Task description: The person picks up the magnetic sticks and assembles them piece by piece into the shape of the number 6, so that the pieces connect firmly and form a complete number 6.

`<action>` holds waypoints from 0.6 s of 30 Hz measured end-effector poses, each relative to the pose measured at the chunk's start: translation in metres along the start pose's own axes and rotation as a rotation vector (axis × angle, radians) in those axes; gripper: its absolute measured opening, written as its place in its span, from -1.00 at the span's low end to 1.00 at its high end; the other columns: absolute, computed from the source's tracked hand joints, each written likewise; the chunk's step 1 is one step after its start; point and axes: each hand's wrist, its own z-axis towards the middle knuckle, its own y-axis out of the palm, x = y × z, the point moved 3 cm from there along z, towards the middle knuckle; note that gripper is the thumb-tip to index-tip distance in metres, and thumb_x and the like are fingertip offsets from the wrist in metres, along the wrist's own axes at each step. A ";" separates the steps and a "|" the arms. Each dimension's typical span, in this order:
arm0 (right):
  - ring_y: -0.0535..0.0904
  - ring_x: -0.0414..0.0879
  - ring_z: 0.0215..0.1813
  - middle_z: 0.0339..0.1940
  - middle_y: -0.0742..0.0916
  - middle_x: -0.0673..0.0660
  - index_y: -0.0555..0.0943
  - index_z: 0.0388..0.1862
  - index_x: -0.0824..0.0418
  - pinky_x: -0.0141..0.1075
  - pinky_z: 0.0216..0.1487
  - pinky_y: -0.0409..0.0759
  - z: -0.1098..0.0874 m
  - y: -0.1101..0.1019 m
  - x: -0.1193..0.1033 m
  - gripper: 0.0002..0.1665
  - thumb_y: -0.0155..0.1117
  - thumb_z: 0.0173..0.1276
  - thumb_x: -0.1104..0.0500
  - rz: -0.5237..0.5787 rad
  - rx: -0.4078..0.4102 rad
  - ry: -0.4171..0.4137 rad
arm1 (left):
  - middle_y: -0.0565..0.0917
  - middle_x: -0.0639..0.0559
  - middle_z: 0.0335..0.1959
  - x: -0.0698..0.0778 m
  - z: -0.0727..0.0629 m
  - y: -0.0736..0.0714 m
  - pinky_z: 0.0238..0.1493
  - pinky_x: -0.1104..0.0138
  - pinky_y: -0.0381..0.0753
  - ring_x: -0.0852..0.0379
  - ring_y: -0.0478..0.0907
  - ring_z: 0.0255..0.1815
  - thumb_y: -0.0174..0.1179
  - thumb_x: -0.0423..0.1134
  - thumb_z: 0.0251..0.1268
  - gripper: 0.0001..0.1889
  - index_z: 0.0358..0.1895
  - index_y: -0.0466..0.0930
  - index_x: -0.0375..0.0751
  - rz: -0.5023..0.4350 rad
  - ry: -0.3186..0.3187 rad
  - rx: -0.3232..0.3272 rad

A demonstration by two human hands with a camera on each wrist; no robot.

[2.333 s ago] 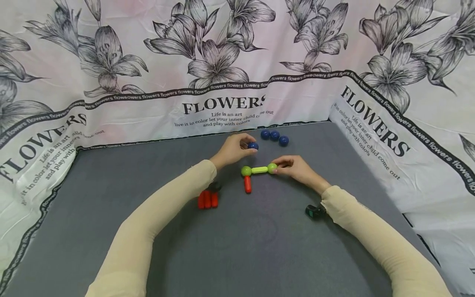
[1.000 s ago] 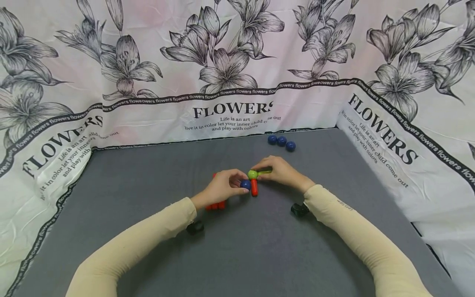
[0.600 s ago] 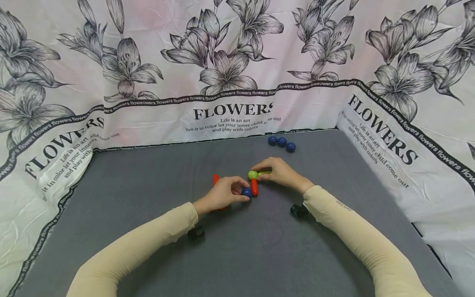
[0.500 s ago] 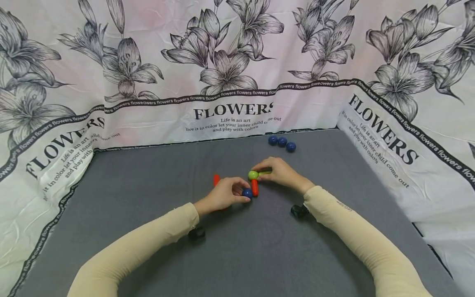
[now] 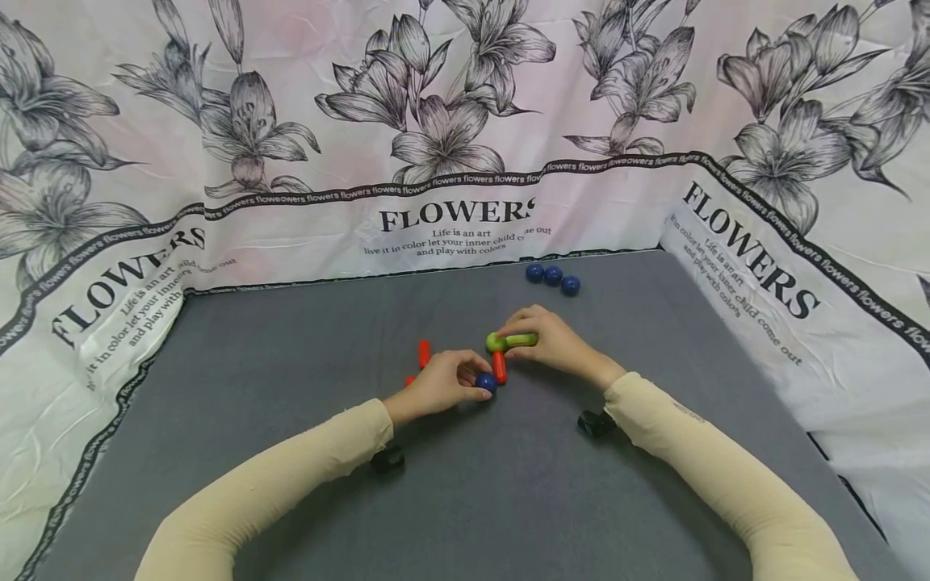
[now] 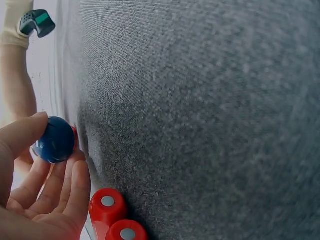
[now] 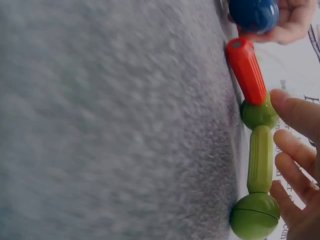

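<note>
Head view: left hand (image 5: 439,383), thumb and fingers pinching a blue ball (image 5: 486,382) just beside the free end of a red rod (image 5: 499,368); right hand (image 5: 555,344) at a green ball (image 5: 495,343) joined to that rod; three other blue balls (image 5: 553,276) farther back.

Left wrist view: loose red rods (image 6: 106,214) (grey end discs showing) nearby.

Right wrist view: thumb touching the green ball, fingers beside a green rod (image 7: 261,157); whether pinching, cannot tell.

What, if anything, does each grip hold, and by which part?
The left grip pinches a blue ball by its sides, between thumb and fingers. The right grip has its thumb at the green ball meeting a red stick; any pinch is unclear.
</note>
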 end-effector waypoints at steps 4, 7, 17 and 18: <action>0.51 -0.06 0.09 0.03 0.71 0.03 0.76 -0.01 0.00 -0.11 0.11 0.51 -0.002 0.002 -0.002 -0.63 0.54 0.16 0.07 -0.015 -0.013 -0.020 | 0.71 -0.03 -0.06 -0.001 0.000 0.000 -0.10 0.41 0.71 0.17 0.68 -0.17 0.46 -0.24 0.13 -0.67 -0.03 0.66 -0.14 0.003 0.000 0.004; 0.50 -0.04 0.14 0.08 0.70 0.05 0.75 0.01 -0.01 -0.07 0.16 0.51 0.000 0.004 -0.002 -0.61 0.53 0.16 0.09 -0.032 -0.021 -0.060 | 0.71 -0.03 -0.07 -0.001 -0.001 0.000 -0.13 0.42 0.70 0.18 0.67 -0.19 0.45 -0.23 0.14 -0.67 -0.02 0.65 -0.13 0.003 -0.002 -0.001; 0.50 0.01 0.18 0.16 0.69 0.09 0.75 0.03 0.00 0.00 0.19 0.52 0.003 0.007 -0.003 -0.63 0.49 0.21 0.11 -0.039 -0.070 -0.124 | 0.71 -0.05 -0.07 0.000 -0.001 0.005 -0.17 0.45 0.67 0.19 0.66 -0.20 0.45 -0.24 0.14 -0.66 -0.01 0.65 -0.14 0.009 0.010 0.013; 0.50 0.00 0.18 0.16 0.69 0.08 0.75 0.02 -0.01 -0.01 0.19 0.52 0.003 0.007 -0.003 -0.64 0.48 0.22 0.11 -0.036 -0.074 -0.116 | 0.71 -0.05 -0.09 0.001 -0.001 0.006 -0.18 0.46 0.67 0.19 0.65 -0.20 0.46 -0.24 0.14 -0.66 -0.01 0.65 -0.15 0.015 0.011 0.020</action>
